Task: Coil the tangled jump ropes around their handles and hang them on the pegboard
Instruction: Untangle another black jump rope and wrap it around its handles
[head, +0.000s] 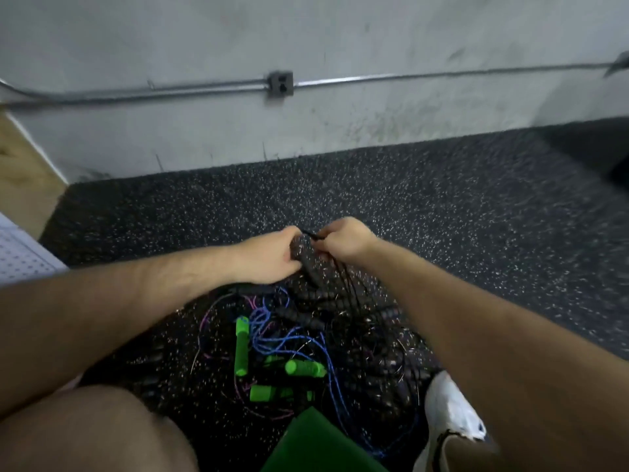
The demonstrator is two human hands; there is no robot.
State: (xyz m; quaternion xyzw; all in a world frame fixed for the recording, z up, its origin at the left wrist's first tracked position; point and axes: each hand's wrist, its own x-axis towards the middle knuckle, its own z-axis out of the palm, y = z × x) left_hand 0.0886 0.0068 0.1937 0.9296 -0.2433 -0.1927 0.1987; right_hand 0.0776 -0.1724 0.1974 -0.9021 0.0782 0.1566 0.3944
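My left hand (pixel 272 255) grips a pair of black jump rope handles (pixel 308 267) held above the floor. Right beside it, my right hand (pixel 343 241) pinches the thin black rope (pixel 350 291), whose strands hang from the handles. Below both hands lies a tangled pile of ropes on the floor: blue cord (pixel 272 338), purple cord (pixel 207 318), black handles (pixel 303 321) and three bright green handles (pixel 241 345). The white pegboard (pixel 20 250) shows at the left edge, lying low.
Dark speckled rubber flooring (pixel 442 206) runs to a grey wall with a conduit and an outlet box (pixel 280 84). My bare knee (pixel 92 434) is at bottom left, a white shoe (pixel 449 410) at bottom right, and a green flat object (pixel 316 444) lies between them.
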